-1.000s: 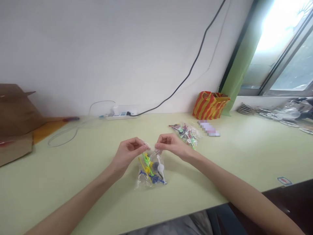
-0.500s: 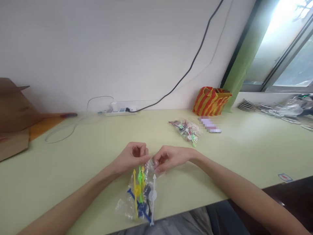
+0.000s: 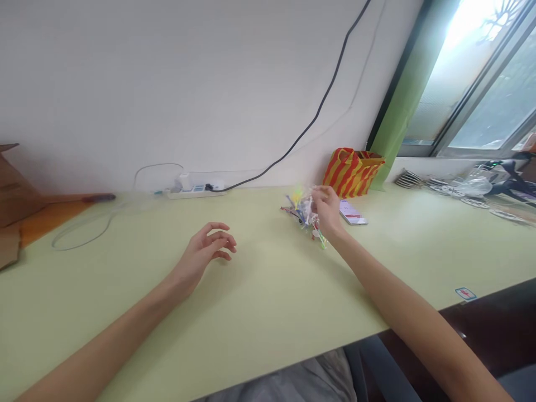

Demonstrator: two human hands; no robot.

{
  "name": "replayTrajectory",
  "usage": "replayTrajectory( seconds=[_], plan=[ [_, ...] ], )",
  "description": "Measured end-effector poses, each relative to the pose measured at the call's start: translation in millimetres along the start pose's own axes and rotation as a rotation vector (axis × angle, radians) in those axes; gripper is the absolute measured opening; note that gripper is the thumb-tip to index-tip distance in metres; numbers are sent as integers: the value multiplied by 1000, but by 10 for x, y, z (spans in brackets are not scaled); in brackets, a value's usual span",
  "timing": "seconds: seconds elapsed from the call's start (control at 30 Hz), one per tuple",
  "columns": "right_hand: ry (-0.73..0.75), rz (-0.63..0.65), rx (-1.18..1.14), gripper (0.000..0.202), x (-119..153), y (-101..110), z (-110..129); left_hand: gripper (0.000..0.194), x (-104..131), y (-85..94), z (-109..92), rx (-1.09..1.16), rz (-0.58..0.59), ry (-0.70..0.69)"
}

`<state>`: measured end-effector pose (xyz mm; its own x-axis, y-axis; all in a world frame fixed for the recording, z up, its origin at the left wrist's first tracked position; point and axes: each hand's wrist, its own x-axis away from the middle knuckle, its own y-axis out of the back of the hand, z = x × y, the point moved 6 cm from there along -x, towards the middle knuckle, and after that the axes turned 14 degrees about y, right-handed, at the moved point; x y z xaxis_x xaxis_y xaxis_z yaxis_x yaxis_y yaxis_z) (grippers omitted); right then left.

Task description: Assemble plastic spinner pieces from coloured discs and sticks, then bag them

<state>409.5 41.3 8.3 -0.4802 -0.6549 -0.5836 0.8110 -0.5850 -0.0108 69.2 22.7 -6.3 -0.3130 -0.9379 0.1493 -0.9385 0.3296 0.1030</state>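
Note:
My right hand (image 3: 327, 210) is closed on a clear plastic bag of coloured spinner arrows (image 3: 298, 202), blurred by motion. It holds this bag at the pile of other bagged arrows (image 3: 317, 233), which shows red, white and green pieces. Whether the held bag rests on the pile or hangs just over it, I cannot tell. My left hand (image 3: 209, 245) is open above the table, fingers loosely curled and apart, with nothing in it.
Right of the pile lies a phone (image 3: 354, 213), with a red and yellow striped bag (image 3: 354, 172) behind it. A power strip (image 3: 195, 192) sits by the wall. Cardboard (image 3: 10, 206) is at the far left, and stacked discs (image 3: 408, 179) are at the right.
My right hand has carried the bag of arrows from the table's front edge to the pile at the back right. My left hand has let go of it and moved left.

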Motion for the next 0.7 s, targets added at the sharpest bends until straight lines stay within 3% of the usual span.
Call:
replayTrajectory(
  seconds=[0.1,0.33,0.57,0.7],
  plan=[
    [-7,-52,121,23,-177,223,-255,31,-29,6,36,-19,-3,13],
    [112,84,457,24,-271,384,-492,35,-54,8,50,-35,2,30],
    [242,23,620,29,-331,403,-366,31,-76,-9,69,-76,11,33],
    [407,-117,551,31,-314,401,-28,22,-74,-34,61,-127,33,11]
  ],
)
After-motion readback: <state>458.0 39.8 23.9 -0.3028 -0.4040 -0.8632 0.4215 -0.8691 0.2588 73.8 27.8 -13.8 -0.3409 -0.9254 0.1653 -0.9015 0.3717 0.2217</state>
